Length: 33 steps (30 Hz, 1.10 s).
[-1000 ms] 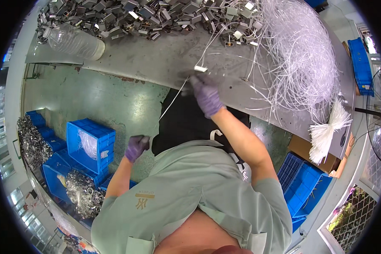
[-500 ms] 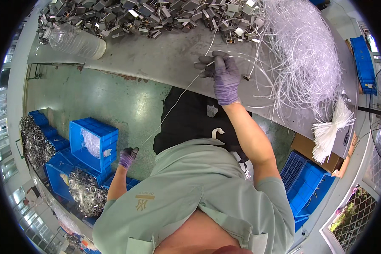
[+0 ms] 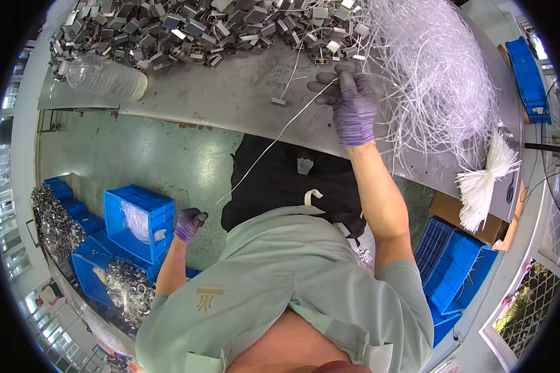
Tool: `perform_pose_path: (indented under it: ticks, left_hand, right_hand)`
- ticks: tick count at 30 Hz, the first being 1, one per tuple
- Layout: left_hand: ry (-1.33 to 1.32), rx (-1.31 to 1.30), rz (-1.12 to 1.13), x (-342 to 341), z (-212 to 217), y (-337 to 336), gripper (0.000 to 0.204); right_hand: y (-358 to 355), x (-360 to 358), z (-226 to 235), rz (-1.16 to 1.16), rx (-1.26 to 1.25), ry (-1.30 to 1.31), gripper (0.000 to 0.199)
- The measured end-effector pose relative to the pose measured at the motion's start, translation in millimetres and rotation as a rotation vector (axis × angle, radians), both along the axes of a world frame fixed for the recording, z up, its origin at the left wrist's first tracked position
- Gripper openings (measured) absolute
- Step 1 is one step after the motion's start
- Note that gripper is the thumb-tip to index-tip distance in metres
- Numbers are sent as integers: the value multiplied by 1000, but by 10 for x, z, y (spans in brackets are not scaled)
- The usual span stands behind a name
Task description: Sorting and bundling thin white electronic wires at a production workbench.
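My right hand [image 3: 350, 102], in a purple glove, is stretched out over the grey metal table [image 3: 218, 96] and pinches a thin white plastic strand [image 3: 274, 142] next to a big tangle of white strands [image 3: 438, 81]. The strand runs slack from that hand down to my left. My left hand [image 3: 189, 223], also gloved in purple, hangs low by my side above the floor, its fingers curled around the strand's lower end. A heap of small metal clips [image 3: 193, 28] lies along the table's far side.
A clear plastic bottle [image 3: 104, 77] lies on the table's left end. A bundle of white ties [image 3: 486, 180] sits at the right edge. Blue crates [image 3: 137, 221] with metal parts stand on the green floor at my left; more blue crates [image 3: 457, 267] are at my right.
My right hand has reached farther across the table toward the tangle, drawing the strand along. My left hand dropped lower beside me, then came back up a little.
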State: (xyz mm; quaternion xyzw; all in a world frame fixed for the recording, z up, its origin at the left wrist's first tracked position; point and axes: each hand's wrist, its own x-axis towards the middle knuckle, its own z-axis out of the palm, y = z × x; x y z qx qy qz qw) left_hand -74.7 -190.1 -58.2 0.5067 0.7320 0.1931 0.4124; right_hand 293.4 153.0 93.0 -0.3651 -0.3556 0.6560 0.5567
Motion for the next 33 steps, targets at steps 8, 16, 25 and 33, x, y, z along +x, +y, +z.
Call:
perform_pose_path:
  ticks: [8,16,25,33]
  left_hand:
    - [-110,-103,85,344,309,475,57]
    - [-127,-127,123,388,272,590,59]
    - [-162,-120,134,418,255,605,60]
    - [-146,-150,164,622,420,805,60]
  right_hand:
    - [65,283,103,155,-38,-11,26]
    - [209,491,174,-64,107,26,31]
    - [199,591,81,-31,89,169,32]
    - [365,1018,345,195,104,-113,28]
